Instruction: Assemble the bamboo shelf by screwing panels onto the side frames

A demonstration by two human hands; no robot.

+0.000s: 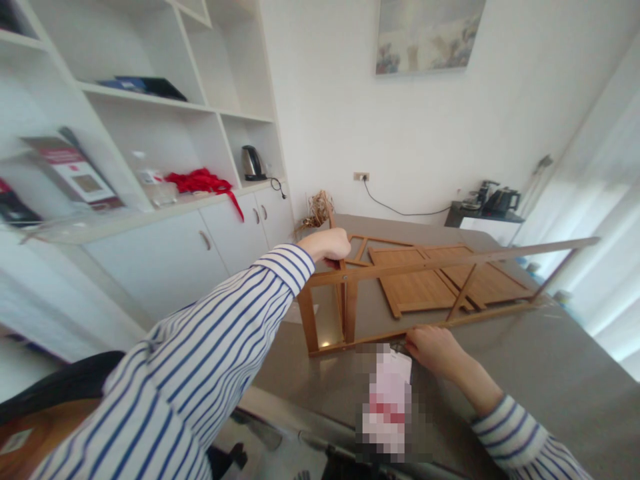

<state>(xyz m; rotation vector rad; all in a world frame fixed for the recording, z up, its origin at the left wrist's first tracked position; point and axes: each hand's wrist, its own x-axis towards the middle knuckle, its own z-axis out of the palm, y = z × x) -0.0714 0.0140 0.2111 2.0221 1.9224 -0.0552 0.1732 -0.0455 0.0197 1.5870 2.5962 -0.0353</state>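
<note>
L hand (336, 245): fingers curled tight, clamped on the wooden frame (420, 266) at its upper L end, near a corner joint. R hand (437, 347): fingers bent and together at the lower long rail, approx. mid-length, on the near side; can't tell if they're clamped on it or just resting. Both sleeves are white w/ blue stripes; the L arm reaches farther fwd.

Frame's on the table (565, 360), standing on its long side: one long rail down along the tabletop, the other up above it, w/ crosspieces between, running L to R and slanting away at the R end. Just behind it, seen thru the gap, two slatted wood panels (415, 287) lie side by side; thinner wood strips are to their L, nr the L hand.

Nr side: a pixelated card (387, 400), white/pink w/ a red band, below and L of the R hand. Lower L: dark chair back (95, 363).

Farther out, L: white shelf unit (150, 247) w/ red cloth (203, 181), clear bottle (161, 188) and kettle (253, 163). Back: dried plant (320, 208) past the table's far L corner, wall socket (361, 177), picture (430, 37) above. Far R: pale curtain (600, 220).
</note>
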